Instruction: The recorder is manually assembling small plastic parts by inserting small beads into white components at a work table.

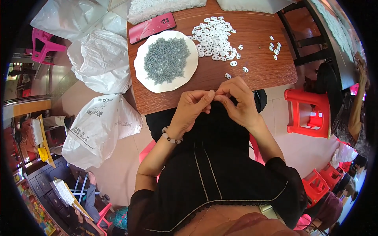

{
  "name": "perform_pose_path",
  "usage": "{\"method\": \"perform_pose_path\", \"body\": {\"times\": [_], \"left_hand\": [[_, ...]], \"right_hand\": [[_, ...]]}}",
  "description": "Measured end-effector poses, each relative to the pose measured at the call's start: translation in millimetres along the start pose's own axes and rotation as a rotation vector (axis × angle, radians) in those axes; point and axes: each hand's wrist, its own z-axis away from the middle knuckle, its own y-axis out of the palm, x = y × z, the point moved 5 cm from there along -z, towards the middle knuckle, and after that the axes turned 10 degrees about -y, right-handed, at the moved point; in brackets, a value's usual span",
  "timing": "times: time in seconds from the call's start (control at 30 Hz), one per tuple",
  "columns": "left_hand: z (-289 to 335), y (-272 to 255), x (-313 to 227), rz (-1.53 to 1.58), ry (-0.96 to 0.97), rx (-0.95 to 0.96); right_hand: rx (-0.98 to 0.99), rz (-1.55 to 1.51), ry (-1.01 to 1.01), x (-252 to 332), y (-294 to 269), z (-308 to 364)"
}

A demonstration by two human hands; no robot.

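Observation:
My left hand [193, 104] and my right hand [239, 99] meet just above the near edge of the brown wooden table [260, 67]. Thumb and forefinger of each are pinched together, their tips touching. Whatever is between them is too small to make out. Beyond my left hand lies a white wavy-rimmed plate [139, 69] heaped with small grey-blue rod-shaped pieces [167, 59]. Past my right hand a loose pile of small white oval pieces with two holes [212, 39] spreads over the tabletop. A single white piece [228, 76] rests closest to my right fingers.
A pink phone [152, 28] lies behind the plate. Several white pieces [275, 49] sit apart at the right. Full white bags [104, 129] stand on the floor at left, a red stool [309, 114] at right. Other people are seated around the room's edges.

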Motion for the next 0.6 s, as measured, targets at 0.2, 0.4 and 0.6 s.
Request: {"method": "perform_pose_path", "body": {"times": [0.2,0.4,0.6], "left_hand": [[9.4,-11.7,-2.5,-0.08,-0.053,0.035],[11.4,-12.2,-3.1,-0.063,-0.093,0.046],[10.9,-13.7,1.5,-0.027,-0.115,0.07]], "right_hand": [[0.129,0.12,-0.179,14.8,-2.9,-10.9],[0.193,0.118,-0.244,13.4,-1.0,-17.3],[0.255,0.115,-0.286,15.0,0.4,-21.9]]}}
